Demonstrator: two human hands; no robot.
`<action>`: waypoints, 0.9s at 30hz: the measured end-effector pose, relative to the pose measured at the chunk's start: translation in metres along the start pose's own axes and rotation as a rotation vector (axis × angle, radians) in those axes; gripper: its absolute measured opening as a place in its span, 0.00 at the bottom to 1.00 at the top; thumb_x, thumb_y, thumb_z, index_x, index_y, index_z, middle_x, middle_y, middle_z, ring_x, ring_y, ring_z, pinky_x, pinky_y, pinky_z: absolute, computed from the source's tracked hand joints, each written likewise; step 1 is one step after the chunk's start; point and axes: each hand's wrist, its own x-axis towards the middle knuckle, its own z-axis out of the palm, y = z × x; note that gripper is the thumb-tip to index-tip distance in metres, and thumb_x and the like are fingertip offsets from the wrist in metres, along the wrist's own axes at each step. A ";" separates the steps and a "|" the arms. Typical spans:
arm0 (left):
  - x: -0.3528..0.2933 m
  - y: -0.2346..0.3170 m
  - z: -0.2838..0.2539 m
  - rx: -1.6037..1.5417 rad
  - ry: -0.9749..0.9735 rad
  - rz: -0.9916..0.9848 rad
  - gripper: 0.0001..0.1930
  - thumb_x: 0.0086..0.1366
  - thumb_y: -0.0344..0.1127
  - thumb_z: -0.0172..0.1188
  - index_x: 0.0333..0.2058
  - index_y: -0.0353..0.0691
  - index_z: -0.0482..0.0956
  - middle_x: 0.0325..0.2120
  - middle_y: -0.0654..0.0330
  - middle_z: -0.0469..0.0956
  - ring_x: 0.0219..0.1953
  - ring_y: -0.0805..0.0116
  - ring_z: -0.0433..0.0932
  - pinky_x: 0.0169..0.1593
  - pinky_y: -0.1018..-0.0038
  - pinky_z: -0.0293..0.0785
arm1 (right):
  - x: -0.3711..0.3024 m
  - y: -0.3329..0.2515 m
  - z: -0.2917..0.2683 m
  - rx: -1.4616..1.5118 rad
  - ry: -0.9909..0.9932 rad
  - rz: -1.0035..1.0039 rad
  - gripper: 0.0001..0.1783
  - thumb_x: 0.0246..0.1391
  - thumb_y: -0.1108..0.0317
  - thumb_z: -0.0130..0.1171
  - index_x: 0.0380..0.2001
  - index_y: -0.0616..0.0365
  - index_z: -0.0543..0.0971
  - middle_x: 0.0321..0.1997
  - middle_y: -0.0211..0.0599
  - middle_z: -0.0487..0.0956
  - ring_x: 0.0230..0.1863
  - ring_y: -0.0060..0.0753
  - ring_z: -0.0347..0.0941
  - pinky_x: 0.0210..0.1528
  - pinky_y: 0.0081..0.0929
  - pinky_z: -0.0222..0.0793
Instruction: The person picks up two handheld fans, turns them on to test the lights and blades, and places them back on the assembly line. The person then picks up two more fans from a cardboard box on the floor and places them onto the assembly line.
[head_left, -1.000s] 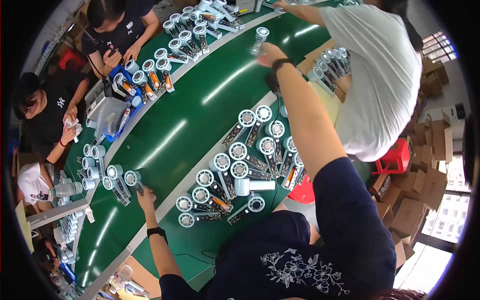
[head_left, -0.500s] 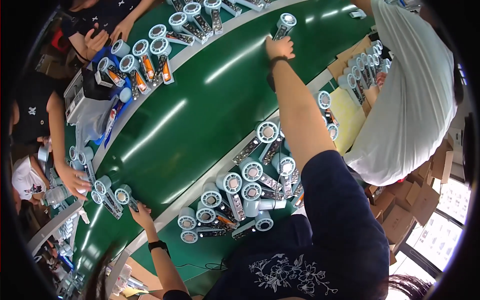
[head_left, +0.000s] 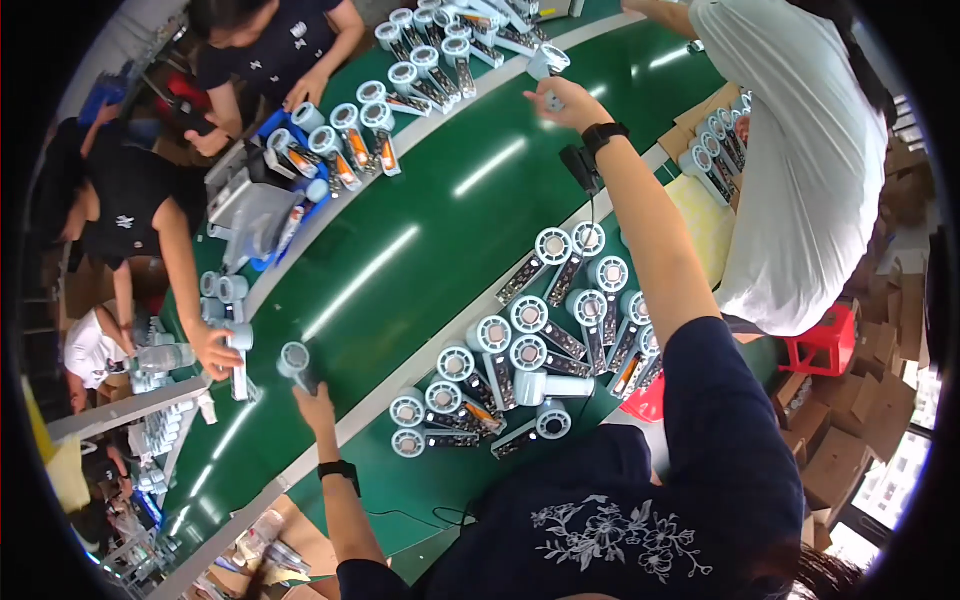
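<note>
My left hand [head_left: 316, 408] is closed round the handle of a light-blue handheld fan [head_left: 294, 358], held over the green belt with its round head pointing away from me. Far off, my right hand [head_left: 570, 106] grips another light-blue fan [head_left: 547, 62] by the handle, its head near the belt's far edge. The index finger sticks out a little, and the palm hides part of that handle. Between my arms, several unfinished fans [head_left: 491, 334] lie on the near side, handles open over dark circuit boards; a few show orange parts.
The curved green belt [head_left: 400, 290] runs between pale rails. Across it lie more open fans [head_left: 376, 116] and a blue tray [head_left: 262, 262]. A co-worker's hand [head_left: 216, 352] touches fans at the left. A person in a light shirt [head_left: 800, 170] stands at the right, beside cardboard boxes [head_left: 838, 462].
My view has shifted. My left hand has raised its fan and brought it away from the fans at the left. My right hand has turned with its fan toward the far edge.
</note>
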 end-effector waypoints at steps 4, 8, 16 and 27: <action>-0.013 0.078 -0.042 -0.915 -0.385 -0.481 0.11 0.61 0.38 0.56 0.35 0.39 0.65 0.16 0.66 0.62 0.13 0.77 0.62 0.17 0.79 0.61 | -0.078 -0.014 0.025 0.033 -0.347 -0.117 0.11 0.57 0.63 0.47 0.35 0.61 0.68 0.26 0.31 0.69 0.25 0.22 0.65 0.20 0.15 0.56; -0.061 0.157 -0.125 -1.359 -0.513 -0.492 0.14 0.66 0.43 0.48 0.43 0.39 0.66 0.20 0.68 0.62 0.17 0.80 0.62 0.16 0.83 0.57 | -0.216 0.000 0.055 0.002 -0.602 -0.097 0.20 0.62 0.54 0.41 0.40 0.62 0.70 0.25 0.29 0.68 0.22 0.18 0.62 0.17 0.14 0.53; -0.152 0.211 -0.221 -1.756 -0.608 -0.296 0.23 0.68 0.41 0.43 0.56 0.33 0.58 0.28 0.62 0.65 0.19 0.76 0.65 0.13 0.79 0.66 | -0.428 0.115 0.072 -0.279 -0.524 -0.203 0.21 0.62 0.51 0.40 0.41 0.59 0.68 0.21 0.28 0.67 0.17 0.16 0.58 0.15 0.15 0.49; -0.205 0.194 -0.250 -1.895 -0.472 -0.175 0.21 0.69 0.38 0.41 0.57 0.36 0.56 0.32 0.61 0.66 0.18 0.78 0.65 0.13 0.82 0.56 | -0.516 0.221 0.088 -0.261 -0.553 -0.222 0.16 0.62 0.54 0.39 0.38 0.58 0.65 0.23 0.30 0.67 0.17 0.18 0.60 0.17 0.14 0.52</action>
